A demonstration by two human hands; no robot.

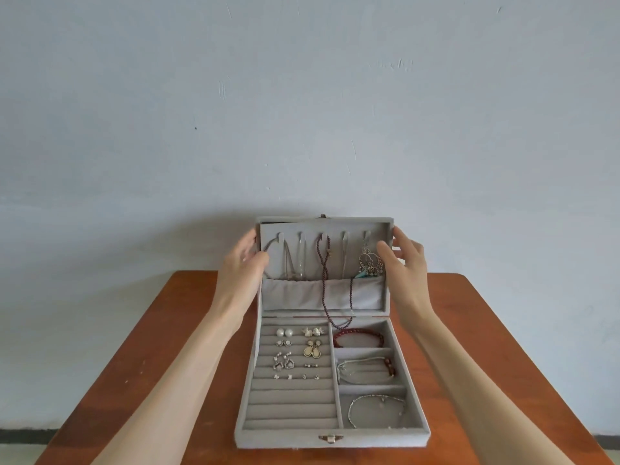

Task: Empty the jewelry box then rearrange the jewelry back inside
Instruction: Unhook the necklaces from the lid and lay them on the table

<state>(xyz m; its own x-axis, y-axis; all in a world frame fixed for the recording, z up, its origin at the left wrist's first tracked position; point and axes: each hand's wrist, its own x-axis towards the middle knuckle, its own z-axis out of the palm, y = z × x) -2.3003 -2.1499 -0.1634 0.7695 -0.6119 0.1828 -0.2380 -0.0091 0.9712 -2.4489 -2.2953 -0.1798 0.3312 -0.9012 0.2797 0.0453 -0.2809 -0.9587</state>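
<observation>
Both grips at lid (325,221), wooden table (174,330), pale wall (302,95).

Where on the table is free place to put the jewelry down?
Bare wood lies left and right of the jewelry box, under each forearm. A thin strip lies before its clasp. Behind the raised lid is hidden.

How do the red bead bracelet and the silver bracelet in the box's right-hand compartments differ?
The red bead bracelet lies in the far compartment, the silver bracelet in the near one. The red one is thick, dark red beads; the silver one is thin and pale. Both lie loose as loops in the grey jewelry box, untouched by either hand.
</observation>
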